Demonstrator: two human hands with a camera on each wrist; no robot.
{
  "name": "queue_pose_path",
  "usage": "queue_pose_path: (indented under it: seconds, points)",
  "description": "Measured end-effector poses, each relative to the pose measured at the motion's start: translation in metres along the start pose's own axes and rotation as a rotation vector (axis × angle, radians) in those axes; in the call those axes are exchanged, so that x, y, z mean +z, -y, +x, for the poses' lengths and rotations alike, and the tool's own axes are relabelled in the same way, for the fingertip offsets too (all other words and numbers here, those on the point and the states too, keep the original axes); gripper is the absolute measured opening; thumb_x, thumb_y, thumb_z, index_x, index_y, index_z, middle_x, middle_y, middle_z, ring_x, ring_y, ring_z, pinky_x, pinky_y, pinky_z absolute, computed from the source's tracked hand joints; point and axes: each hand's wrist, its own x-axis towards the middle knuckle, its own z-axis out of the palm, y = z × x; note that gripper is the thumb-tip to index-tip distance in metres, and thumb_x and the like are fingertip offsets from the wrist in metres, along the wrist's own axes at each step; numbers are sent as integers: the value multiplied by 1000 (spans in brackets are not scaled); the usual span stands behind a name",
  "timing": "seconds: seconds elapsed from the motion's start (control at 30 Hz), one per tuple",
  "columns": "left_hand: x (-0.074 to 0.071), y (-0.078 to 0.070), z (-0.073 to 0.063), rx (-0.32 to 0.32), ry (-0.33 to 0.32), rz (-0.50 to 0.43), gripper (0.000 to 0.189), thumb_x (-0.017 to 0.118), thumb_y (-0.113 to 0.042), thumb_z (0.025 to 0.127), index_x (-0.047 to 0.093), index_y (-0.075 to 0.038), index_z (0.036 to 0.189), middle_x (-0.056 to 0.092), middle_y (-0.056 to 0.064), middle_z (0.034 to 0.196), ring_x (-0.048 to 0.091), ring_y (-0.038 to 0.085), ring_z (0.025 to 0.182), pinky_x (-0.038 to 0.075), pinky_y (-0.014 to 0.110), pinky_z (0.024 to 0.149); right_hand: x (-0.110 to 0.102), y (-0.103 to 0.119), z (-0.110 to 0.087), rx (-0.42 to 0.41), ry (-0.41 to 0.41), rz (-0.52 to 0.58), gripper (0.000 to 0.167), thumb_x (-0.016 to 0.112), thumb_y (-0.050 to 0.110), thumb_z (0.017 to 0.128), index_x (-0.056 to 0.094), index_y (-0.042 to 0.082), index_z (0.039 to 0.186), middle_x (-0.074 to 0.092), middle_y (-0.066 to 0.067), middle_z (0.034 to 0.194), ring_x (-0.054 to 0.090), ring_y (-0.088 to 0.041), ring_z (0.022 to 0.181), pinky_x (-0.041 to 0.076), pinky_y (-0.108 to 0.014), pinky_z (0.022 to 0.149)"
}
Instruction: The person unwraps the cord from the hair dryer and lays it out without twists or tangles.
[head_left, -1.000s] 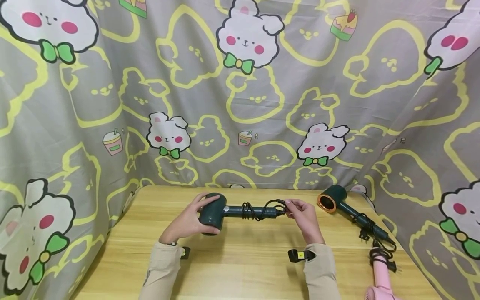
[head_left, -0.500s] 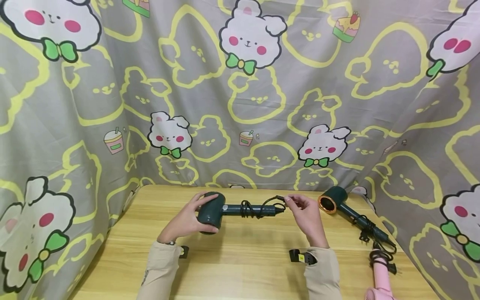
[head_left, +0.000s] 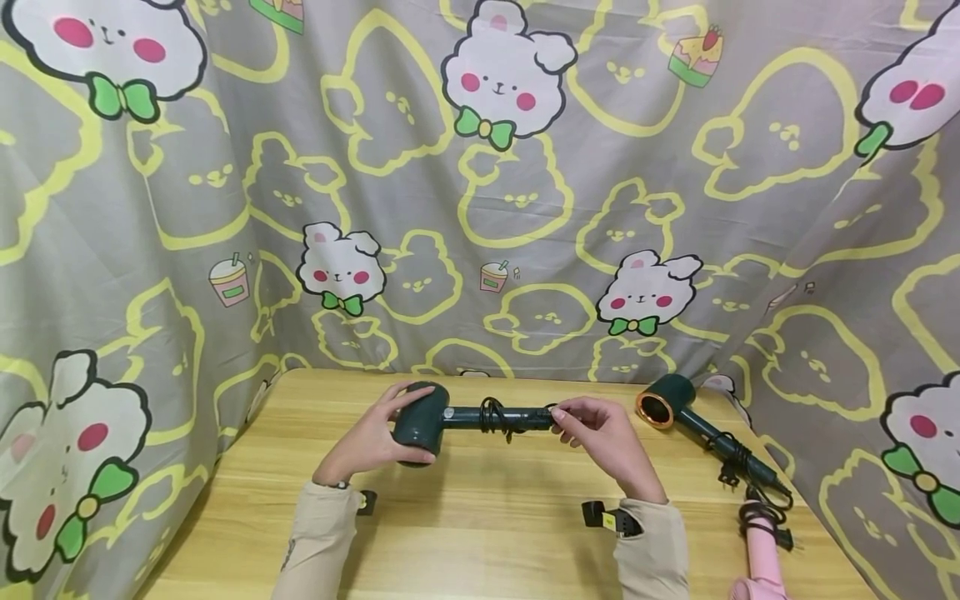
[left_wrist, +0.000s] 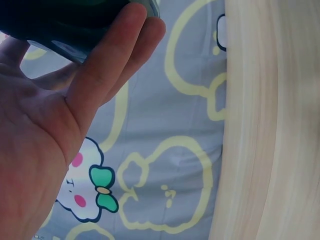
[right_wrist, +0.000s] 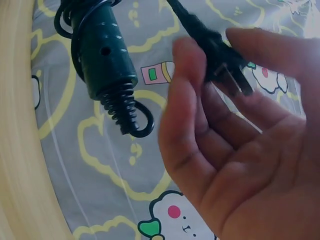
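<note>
A dark green hair dryer (head_left: 423, 423) is held up sideways over the table, its handle pointing right. My left hand (head_left: 377, 439) grips the dryer's head between thumb and fingers; in the left wrist view the fingers run along its underside. Black cord (head_left: 492, 415) is wound around the handle. At the handle's end, my right hand (head_left: 603, 433) pinches the cord's plug (right_wrist: 222, 62), whose two flat prongs point toward the palm in the right wrist view. The ribbed cord sleeve (right_wrist: 119, 107) shows beside it, with a small loop of cord.
A second dark green hair dryer (head_left: 670, 398) with a copper-coloured ring lies at the back right of the wooden table (head_left: 465, 533). Nearer the front right lies a pink hair dryer (head_left: 763, 550), its cord wrapped around the handle. A patterned curtain (head_left: 420, 192) encloses the table's back and sides.
My right hand has moved a little left with the plug, from beyond the handle's end to right beside it. My left hand keeps its grip on the dryer's head, nearly in place.
</note>
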Motion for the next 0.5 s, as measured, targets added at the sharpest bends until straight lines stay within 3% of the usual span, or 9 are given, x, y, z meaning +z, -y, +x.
queue_pose_path:
  seconds: [0.1,0.3,0.5]
  points:
    - [-1,0,0,4,-3,1,97,98,-43,66,51,-42,150,31,11,164,57,42,126,56,42,89,1,-1,0,-2,56,25,32,71,31,99,75,3,113,76,-14,92,72,-24,79,60,-32,72]
    - [-4,1,0,10,-8,3,98,97,-51,64,51,-40,150,32,12,164,59,40,123,56,42,88,6,-4,2,43,142,72,32,71,31,99,75,0,107,74,-15,89,70,-18,69,60,-33,68]
    - [-5,0,-1,9,-11,-3,98,97,-49,65,51,-40,151,32,10,163,58,40,124,55,43,89,6,-9,4,71,282,38,31,68,24,102,76,-4,112,76,-11,88,73,-19,74,62,-33,71]
